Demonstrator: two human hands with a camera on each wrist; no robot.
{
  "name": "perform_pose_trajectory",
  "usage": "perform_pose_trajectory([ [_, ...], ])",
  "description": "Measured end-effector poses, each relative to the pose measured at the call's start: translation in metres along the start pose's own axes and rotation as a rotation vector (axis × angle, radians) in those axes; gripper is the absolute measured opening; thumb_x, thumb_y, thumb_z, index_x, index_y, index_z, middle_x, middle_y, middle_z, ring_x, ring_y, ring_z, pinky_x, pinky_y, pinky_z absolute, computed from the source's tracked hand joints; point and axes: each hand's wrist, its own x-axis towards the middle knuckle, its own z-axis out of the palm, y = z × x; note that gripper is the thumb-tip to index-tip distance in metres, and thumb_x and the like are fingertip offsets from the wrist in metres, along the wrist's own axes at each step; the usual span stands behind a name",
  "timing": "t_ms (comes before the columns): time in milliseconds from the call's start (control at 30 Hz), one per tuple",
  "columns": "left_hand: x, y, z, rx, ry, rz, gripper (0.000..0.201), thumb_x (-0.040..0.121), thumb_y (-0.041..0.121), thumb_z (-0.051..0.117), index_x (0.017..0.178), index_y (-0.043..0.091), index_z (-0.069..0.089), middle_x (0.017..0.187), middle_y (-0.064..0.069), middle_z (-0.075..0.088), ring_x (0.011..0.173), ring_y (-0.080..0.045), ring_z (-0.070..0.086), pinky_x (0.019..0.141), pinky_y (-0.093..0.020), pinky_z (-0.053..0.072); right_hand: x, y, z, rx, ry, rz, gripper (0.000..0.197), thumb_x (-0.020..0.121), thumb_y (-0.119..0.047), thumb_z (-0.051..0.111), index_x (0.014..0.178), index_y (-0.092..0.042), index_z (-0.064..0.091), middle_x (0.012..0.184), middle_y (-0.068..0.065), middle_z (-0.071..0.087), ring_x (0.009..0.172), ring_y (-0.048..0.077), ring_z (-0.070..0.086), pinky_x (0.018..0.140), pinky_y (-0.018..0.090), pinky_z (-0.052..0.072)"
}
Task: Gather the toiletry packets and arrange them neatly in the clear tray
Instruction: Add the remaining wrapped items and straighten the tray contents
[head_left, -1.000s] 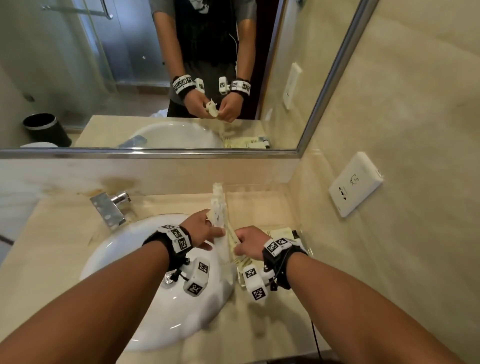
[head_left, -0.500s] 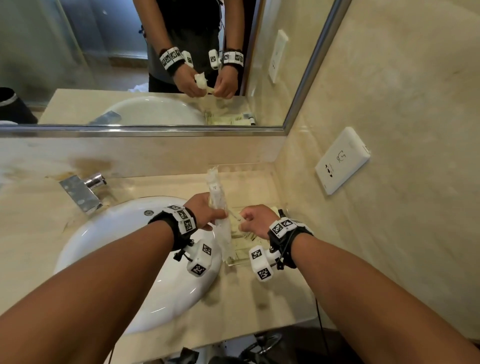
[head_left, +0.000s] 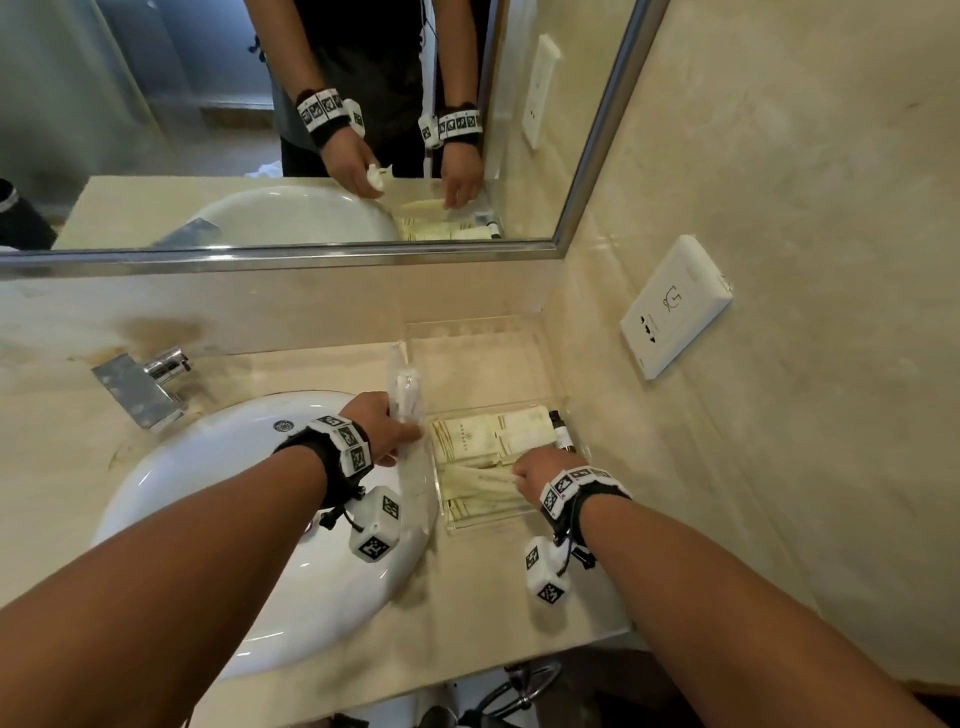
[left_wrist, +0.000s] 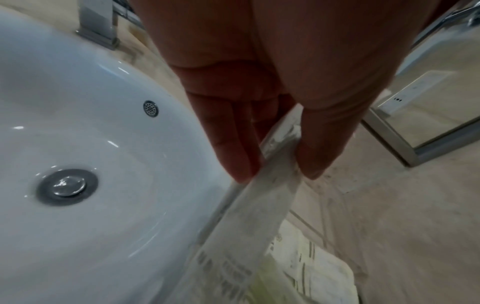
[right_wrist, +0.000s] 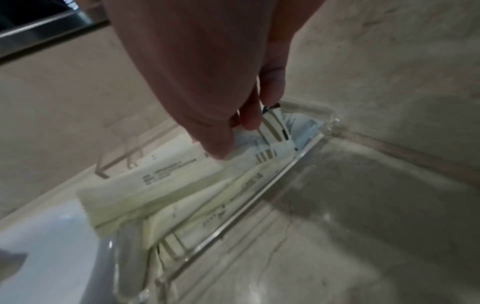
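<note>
The clear tray (head_left: 519, 521) sits on the counter in the corner, right of the sink. Several cream packets (head_left: 467, 436) lie in its near part, beside a small dark bottle (head_left: 562, 431). My right hand (head_left: 519, 475) is down in the tray and pinches a long cream packet (head_left: 480, 480) between thumb and fingers (right_wrist: 250, 120); the same packet (right_wrist: 168, 170) lies slanted across the others. My left hand (head_left: 400, 434) hovers at the tray's left rim and grips a bundle of clear plastic packets (head_left: 406, 387) upright. In the left wrist view the clear packets (left_wrist: 259, 205) are pinched between thumb and fingers.
The white sink (head_left: 234, 493) and the chrome faucet (head_left: 140, 384) fill the left of the counter. A mirror (head_left: 311, 130) runs along the back wall. The tiled side wall with a white socket (head_left: 675, 306) stands close on the right. The tray's far part (head_left: 478, 364) holds nothing.
My right hand left the bundle and dropped into the tray with a long cream packet. The left hand kept the clear packets and stayed beside the tray.
</note>
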Motion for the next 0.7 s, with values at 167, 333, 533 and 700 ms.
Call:
perform_pose_trajectory([
  [167,0.002,-0.015,0.005,-0.062,0.002,-0.005,0.019,0.086,0.026,0.073,0.092,0.010,0.065,0.088,-0.008,0.074,0.079,-0.022,0.073,0.071,-0.037,0.062,0.009,-0.013,0.002,-0.222,-0.059,-0.055,0.024,0.083,-0.013,0.063,0.104,-0.019,0.074,0.098,0.002,0.072,0.083,0.024,0.068,0.073,0.033,0.056],
  [333,0.002,-0.014,0.011,-0.084,-0.003,-0.023,0.024,0.086,0.029,0.073,0.095,0.009,0.063,0.088,-0.008,0.073,0.080,-0.022,0.073,0.071,-0.038,0.062,0.002,-0.020,-0.005,-0.398,-0.100,-0.109,0.013,0.081,-0.005,0.067,0.093,-0.009,0.064,0.079,0.004,0.056,0.076,0.026,0.058,0.078,0.036,0.053],
  [533,0.004,-0.005,0.021,-0.036,0.023,-0.003,0.030,0.087,0.037,0.070,0.094,0.010,0.063,0.086,-0.007,0.073,0.077,-0.019,0.073,0.066,-0.035,0.062,0.003,-0.016,-0.002,-0.422,-0.058,-0.130,0.026,0.083,-0.008,0.067,0.108,-0.005,0.064,0.109,0.013,0.062,0.095,0.032,0.065,0.080,0.039,0.053],
  [700,0.007,0.005,0.037,-0.065,-0.015,0.000,0.029,0.088,0.036,0.068,0.099,0.009,0.064,0.088,-0.009,0.073,0.078,-0.021,0.072,0.065,-0.034,0.061,0.005,-0.015,0.010,-0.344,-0.042,-0.163,0.029,0.082,-0.007,0.067,0.112,-0.004,0.067,0.114,0.015,0.064,0.095,0.033,0.067,0.078,0.039,0.055],
])
